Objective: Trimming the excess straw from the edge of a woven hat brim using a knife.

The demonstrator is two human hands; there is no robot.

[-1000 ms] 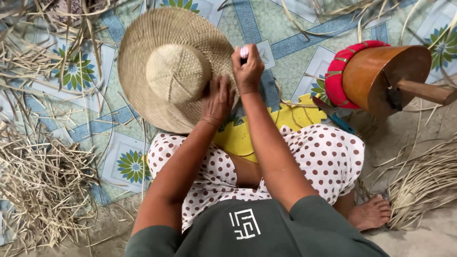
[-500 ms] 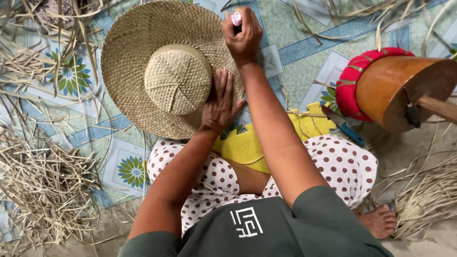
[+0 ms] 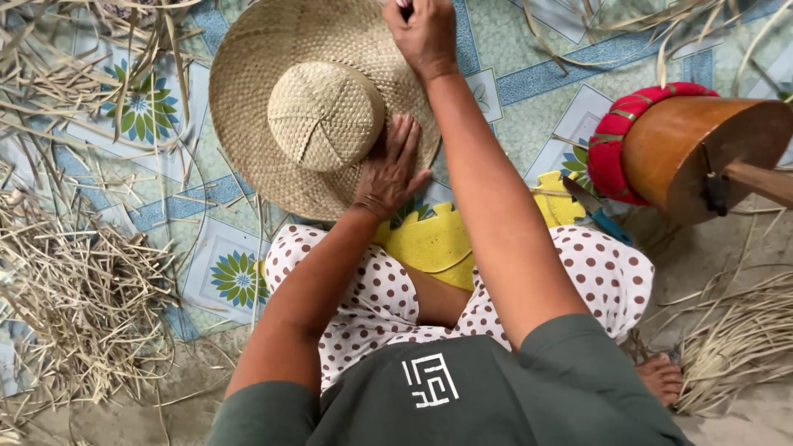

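**Woven straw hat under both hands on the floor mat**

Wide-brimmed woven straw hat lies crown-up on a blue-and-green patterned floor mat, just ahead of the person's knees. Left hand open, palm down, fingers spread flat on the brim next to the crown. Right hand closed in a fist at the brim's far edge, pinching sth small and dark at the top; too little of it shows to tell what. Loose dry straw strips piled at left, more at lower right. Round wooden block w/ red padded ring stands at right, w/ a blue-handled knife just beside it. Yellow scalloped foam pad lies btw the knees, partly under the hat.
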